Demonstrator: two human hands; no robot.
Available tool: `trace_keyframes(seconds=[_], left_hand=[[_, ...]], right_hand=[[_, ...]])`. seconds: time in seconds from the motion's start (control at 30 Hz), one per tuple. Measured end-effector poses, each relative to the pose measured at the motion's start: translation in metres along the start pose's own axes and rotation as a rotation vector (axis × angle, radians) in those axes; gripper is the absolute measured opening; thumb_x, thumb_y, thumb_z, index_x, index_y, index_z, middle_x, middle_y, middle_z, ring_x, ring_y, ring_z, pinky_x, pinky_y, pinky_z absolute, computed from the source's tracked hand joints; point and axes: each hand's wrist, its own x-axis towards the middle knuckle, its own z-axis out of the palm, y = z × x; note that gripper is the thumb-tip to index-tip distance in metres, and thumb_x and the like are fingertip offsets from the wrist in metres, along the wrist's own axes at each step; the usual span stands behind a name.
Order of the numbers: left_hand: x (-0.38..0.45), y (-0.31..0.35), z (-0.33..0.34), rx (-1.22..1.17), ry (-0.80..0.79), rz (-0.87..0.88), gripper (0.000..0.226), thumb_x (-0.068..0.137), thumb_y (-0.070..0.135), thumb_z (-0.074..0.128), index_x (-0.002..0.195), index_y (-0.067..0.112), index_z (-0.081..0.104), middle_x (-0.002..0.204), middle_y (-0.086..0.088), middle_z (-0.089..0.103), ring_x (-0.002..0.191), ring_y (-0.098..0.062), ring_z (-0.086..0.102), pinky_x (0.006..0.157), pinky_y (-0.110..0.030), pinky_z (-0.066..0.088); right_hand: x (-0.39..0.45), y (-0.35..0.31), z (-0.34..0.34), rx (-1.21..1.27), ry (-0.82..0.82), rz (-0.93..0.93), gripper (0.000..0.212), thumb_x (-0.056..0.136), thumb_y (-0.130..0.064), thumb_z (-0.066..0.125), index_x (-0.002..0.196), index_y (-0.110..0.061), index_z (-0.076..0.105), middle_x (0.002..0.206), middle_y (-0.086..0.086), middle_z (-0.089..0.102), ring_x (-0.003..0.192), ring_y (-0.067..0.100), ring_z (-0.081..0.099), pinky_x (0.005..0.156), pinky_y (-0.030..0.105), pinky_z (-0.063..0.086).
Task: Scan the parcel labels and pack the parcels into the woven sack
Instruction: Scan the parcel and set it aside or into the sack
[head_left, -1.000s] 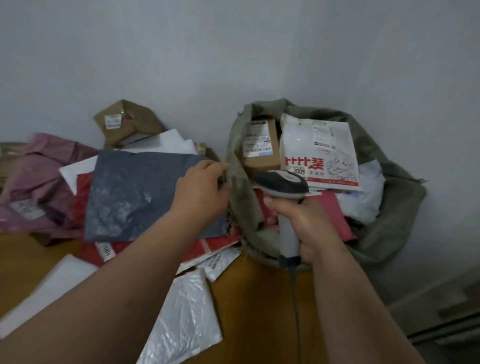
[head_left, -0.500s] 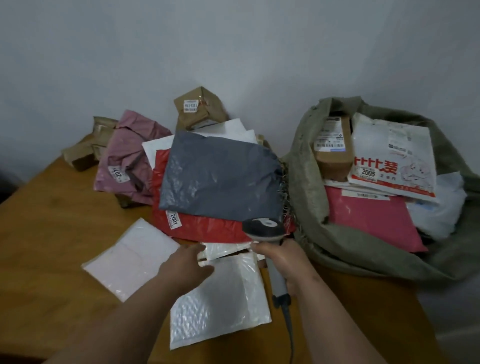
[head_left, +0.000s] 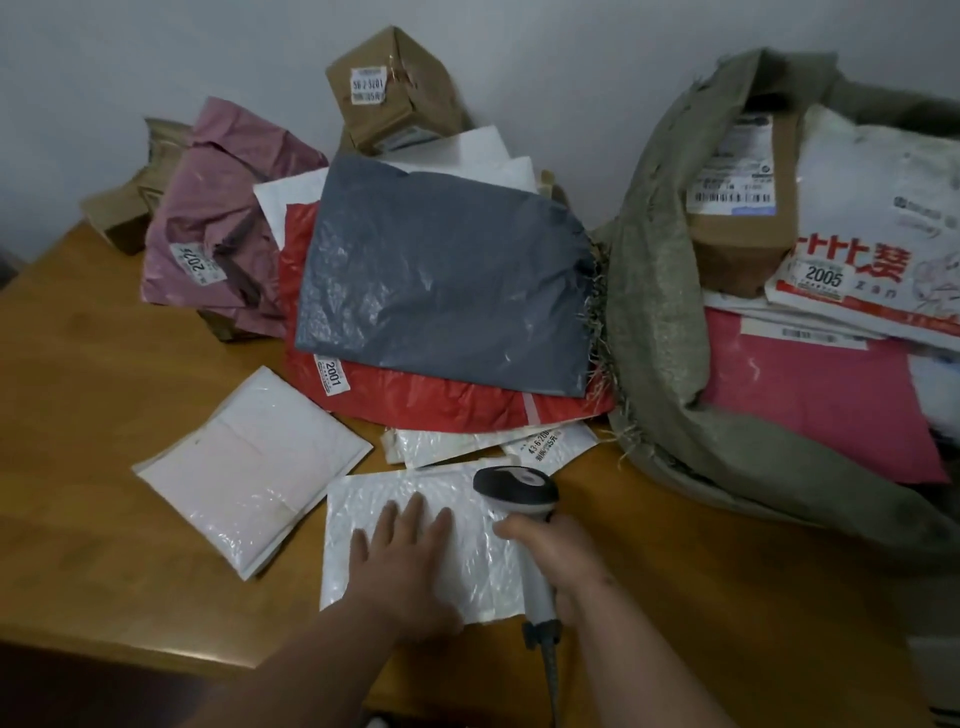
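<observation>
- Fingers of my left hand (head_left: 402, 561) lie straight and a little spread, flat on the white mailer (head_left: 467, 525); the mailer lies under the palm and runs out past the fingertips on every side.
- Mailer sits on the table (head_left: 104, 519) at its near edge, just beside a second white mailer (head_left: 249, 467) to its left.
- My right hand (head_left: 558, 558) is wrapped round the scanner (head_left: 519, 493) handle, thumb touching the mailer's right edge; the scanner head hangs over the mailer's far right corner.
- Beyond it, a grey bag (head_left: 441, 280) lies on a red bag (head_left: 457, 400), with a pink bag (head_left: 218, 218) to the left and a brown box (head_left: 389, 88) behind.
- Sack (head_left: 654, 312) stands open at the right, touching the grey bag, with parcels inside, one labelled 2005 (head_left: 823, 278).
</observation>
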Motion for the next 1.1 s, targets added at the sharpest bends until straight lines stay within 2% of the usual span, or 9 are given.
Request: trace_keyframes(seconds=[0.13, 0.2, 0.3, 0.4, 0.53, 0.63, 0.77, 0.87, 1.1], left_hand=[[-0.004, 0.005, -0.001, 0.113, -0.085, 0.025, 0.138, 0.062, 0.078, 0.070, 0.147, 0.040, -0.031, 0.158, 0.004, -0.038, 0.145, -0.034, -0.033, 0.114, -0.063, -0.013], [-0.009, 0.007, -0.002, 0.092, -0.042, 0.049, 0.132, 0.066, 0.073, 0.070, 0.150, 0.039, -0.026, 0.163, 0.005, -0.024, 0.151, -0.033, -0.019, 0.117, -0.062, -0.006], [-0.022, 0.008, -0.011, -0.085, 0.134, 0.098, 0.095, 0.084, 0.056, 0.062, 0.156, 0.038, 0.003, 0.160, 0.007, 0.019, 0.145, -0.023, 0.025, 0.119, -0.048, 0.024], [-0.040, 0.005, -0.032, -0.455, 0.314, 0.089, 0.045, 0.097, 0.028, 0.058, 0.138, 0.044, 0.046, 0.134, 0.017, 0.055, 0.119, -0.008, 0.056, 0.098, -0.029, 0.048], [-0.062, -0.006, -0.083, -0.934, 0.598, -0.049, 0.013, 0.098, 0.026, 0.058, 0.104, 0.036, 0.053, 0.098, 0.012, 0.065, 0.089, -0.009, 0.063, 0.071, -0.031, 0.056], [-0.078, -0.011, -0.121, -1.356, 0.675, -0.027, 0.020, 0.095, 0.025, 0.065, 0.113, 0.031, 0.064, 0.100, 0.005, 0.075, 0.092, -0.018, 0.071, 0.073, -0.038, 0.059], [-0.094, -0.011, -0.152, -1.658, 0.605, 0.028, 0.020, 0.096, 0.018, 0.063, 0.115, 0.019, 0.066, 0.101, -0.007, 0.077, 0.091, -0.030, 0.074, 0.083, -0.055, 0.059], [-0.098, -0.012, -0.159, -1.714, 0.575, 0.070, 0.020, 0.099, 0.016, 0.058, 0.119, 0.016, 0.063, 0.103, -0.010, 0.076, 0.094, -0.033, 0.073, 0.087, -0.058, 0.056], [-0.094, -0.018, -0.157, -1.769, 0.618, 0.081, 0.027, 0.100, 0.016, 0.056, 0.127, 0.018, 0.056, 0.106, -0.010, 0.075, 0.094, -0.034, 0.073, 0.082, -0.057, 0.058]], right_hand=[[-0.005, -0.005, -0.001, 0.092, -0.046, 0.010, 0.039, 0.076, -0.020, 0.081, 0.111, -0.010, 0.068, 0.105, 0.014, 0.070, 0.105, 0.037, 0.064, 0.088, 0.045, 0.052], [-0.010, -0.014, -0.007, 0.141, -0.090, 0.008, 0.038, 0.076, -0.019, 0.081, 0.111, -0.008, 0.070, 0.103, 0.019, 0.073, 0.100, 0.040, 0.067, 0.085, 0.048, 0.054], [-0.022, -0.034, -0.015, 0.211, -0.180, -0.031, 0.028, 0.077, -0.015, 0.080, 0.104, -0.007, 0.074, 0.087, 0.014, 0.076, 0.081, 0.032, 0.072, 0.072, 0.043, 0.057], [-0.036, -0.056, -0.022, 0.217, -0.190, -0.144, 0.026, 0.078, -0.013, 0.078, 0.102, -0.007, 0.073, 0.087, 0.011, 0.075, 0.076, 0.024, 0.068, 0.064, 0.034, 0.054], [-0.057, -0.083, -0.031, 0.278, -0.144, -0.271, 0.016, 0.080, -0.007, 0.074, 0.096, -0.004, 0.072, 0.084, 0.012, 0.072, 0.062, 0.019, 0.066, 0.052, 0.028, 0.049], [-0.074, -0.099, -0.027, 0.268, -0.104, -0.373, 0.006, 0.079, -0.006, 0.075, 0.085, -0.008, 0.074, 0.071, 0.007, 0.068, 0.053, 0.016, 0.062, 0.049, 0.028, 0.048], [-0.101, -0.111, -0.016, 0.123, -0.104, -0.525, 0.014, 0.079, -0.008, 0.078, 0.076, -0.021, 0.081, 0.075, 0.005, 0.075, 0.068, 0.019, 0.068, 0.070, 0.041, 0.054], [-0.117, -0.116, -0.011, 0.049, -0.078, -0.615, 0.009, 0.078, -0.017, 0.079, 0.070, -0.022, 0.077, 0.070, 0.008, 0.070, 0.068, 0.020, 0.066, 0.079, 0.045, 0.053], [-0.142, -0.114, -0.008, -0.015, -0.091, -0.671, 0.019, 0.080, -0.019, 0.079, 0.064, -0.028, 0.075, 0.059, -0.001, 0.066, 0.059, 0.013, 0.061, 0.061, 0.031, 0.051]])
